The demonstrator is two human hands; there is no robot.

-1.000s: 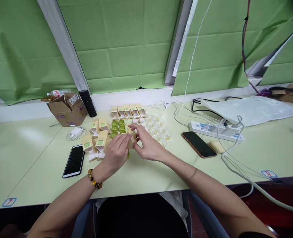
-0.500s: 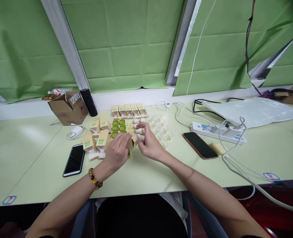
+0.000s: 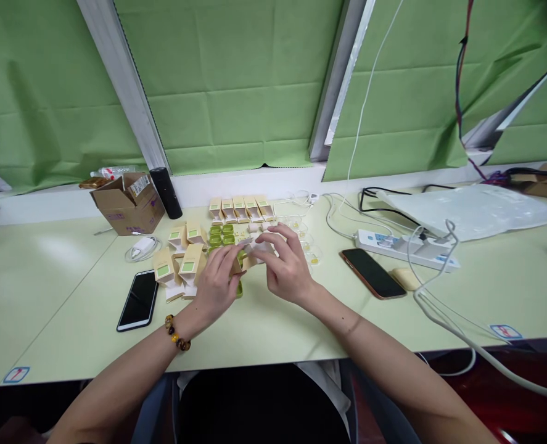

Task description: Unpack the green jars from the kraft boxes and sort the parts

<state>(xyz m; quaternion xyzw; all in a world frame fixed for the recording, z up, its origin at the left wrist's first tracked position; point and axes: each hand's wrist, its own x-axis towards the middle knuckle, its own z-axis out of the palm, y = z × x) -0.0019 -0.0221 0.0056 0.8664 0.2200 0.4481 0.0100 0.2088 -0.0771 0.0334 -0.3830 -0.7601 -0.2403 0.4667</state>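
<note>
My left hand (image 3: 216, 279) is closed round a small beige cardboard box (image 3: 251, 261), held just above the table with its end flaps spread. From the right, my right hand (image 3: 289, 266) reaches to the box's open end, its curled fingers and thumb at a flap. Part of the box is hidden behind the fingers. Behind my hands lie green trays (image 3: 221, 231), and white cylindrical pieces (image 3: 253, 227) sit to the right of them. Clear plastic cups (image 3: 314, 254) with yellow bits inside stand beyond my right hand, which partly covers them.
Similar boxes stand in a back row (image 3: 240, 209) and in a front-left group (image 3: 190, 265). One phone (image 3: 138, 300) lies left, another (image 3: 372, 273) right. A power strip (image 3: 405, 246) with cables, a brown carton (image 3: 129, 206) and a black cylinder (image 3: 166, 193) are on the table.
My right hand has moved right and closer, its fingers now bent over the open end of the box. The box has turned and its flaps spread wider. My left hand keeps its hold.
</note>
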